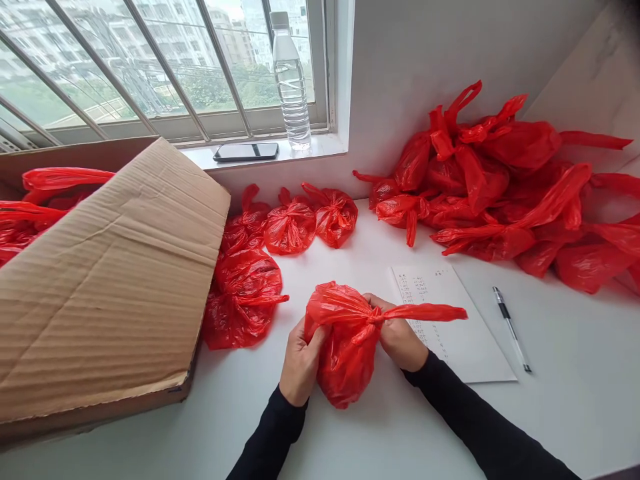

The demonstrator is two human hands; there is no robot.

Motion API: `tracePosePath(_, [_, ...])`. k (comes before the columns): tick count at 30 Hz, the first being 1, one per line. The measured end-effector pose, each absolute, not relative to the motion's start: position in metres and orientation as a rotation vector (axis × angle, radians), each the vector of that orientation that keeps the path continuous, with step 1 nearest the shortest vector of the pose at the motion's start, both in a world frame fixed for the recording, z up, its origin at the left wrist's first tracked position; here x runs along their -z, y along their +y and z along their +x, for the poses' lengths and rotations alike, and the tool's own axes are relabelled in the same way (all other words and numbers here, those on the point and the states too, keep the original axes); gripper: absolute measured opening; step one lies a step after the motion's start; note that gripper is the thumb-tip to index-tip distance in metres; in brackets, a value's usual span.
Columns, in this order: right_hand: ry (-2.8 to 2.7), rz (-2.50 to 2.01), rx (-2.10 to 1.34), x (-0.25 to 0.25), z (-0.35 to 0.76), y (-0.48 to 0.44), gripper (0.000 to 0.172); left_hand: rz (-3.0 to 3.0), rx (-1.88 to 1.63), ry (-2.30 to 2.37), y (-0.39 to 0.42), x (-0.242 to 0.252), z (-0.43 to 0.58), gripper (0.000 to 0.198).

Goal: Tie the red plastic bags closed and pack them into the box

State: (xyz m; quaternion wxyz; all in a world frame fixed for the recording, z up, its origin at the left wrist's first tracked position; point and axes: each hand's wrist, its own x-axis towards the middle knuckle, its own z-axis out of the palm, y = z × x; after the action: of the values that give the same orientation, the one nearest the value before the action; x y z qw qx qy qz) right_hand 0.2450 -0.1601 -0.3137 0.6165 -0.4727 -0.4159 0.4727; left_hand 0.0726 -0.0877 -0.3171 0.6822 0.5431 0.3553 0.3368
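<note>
A filled red plastic bag [345,353] rests on the white table [390,433] right in front of me. My left hand [299,363] is closed around its left side. My right hand [397,337] pinches the twisted neck of the bag, and one loose handle sticks out to the right over a sheet of paper [450,327]. Both sleeves are black.
A cardboard box [110,280] with an open flap stands at the left, red bags inside. Several tied red bags [280,233] lie beside it; a big pile of red bags [500,193] fills the right corner. A pen [511,328] lies right of the paper. A phone [246,151] and water bottle [291,87] sit on the sill.
</note>
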Motion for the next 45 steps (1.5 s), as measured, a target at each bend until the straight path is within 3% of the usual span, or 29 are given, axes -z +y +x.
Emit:
tracePosePath(10, [-1.025, -0.979, -1.169, 0.317, 0.24, -0.163, 0.078, 1.179, -0.752, 0.755, -0.088, 0.318, 0.072, 0.03])
tracePosePath(15, [-0.979, -0.966, -1.107, 0.32, 0.239, -0.163, 0.045, 1.201, -0.705, 0.738, -0.088, 0.312, 0.072, 0.033])
tracePosePath(20, [-0.889, -1.081, -1.115, 0.318, 0.238, -0.162, 0.034, 1.177, -0.693, 0.72, -0.086, 0.313, 0.071, 0.047])
tracePosePath(29, [-0.834, -1.068, -1.046, 0.317, 0.239, -0.162, 0.028, 1.085, -0.763, 0.767, -0.086, 0.321, 0.072, 0.04])
tracePosePath(33, [-0.814, -0.973, -1.075, 0.317, 0.241, -0.163, 0.051, 1.095, -0.737, 0.737, -0.087, 0.313, 0.072, 0.038])
tracePosePath(37, [-0.817, -1.031, -1.139, 0.317, 0.242, -0.163, 0.068, 1.24, -0.714, 0.72, -0.089, 0.301, 0.073, 0.05])
tracePosePath(45, [-0.883, -1.102, -1.136, 0.318, 0.241, -0.161, 0.036, 1.324, -0.727, 0.715, -0.087, 0.302, 0.075, 0.036])
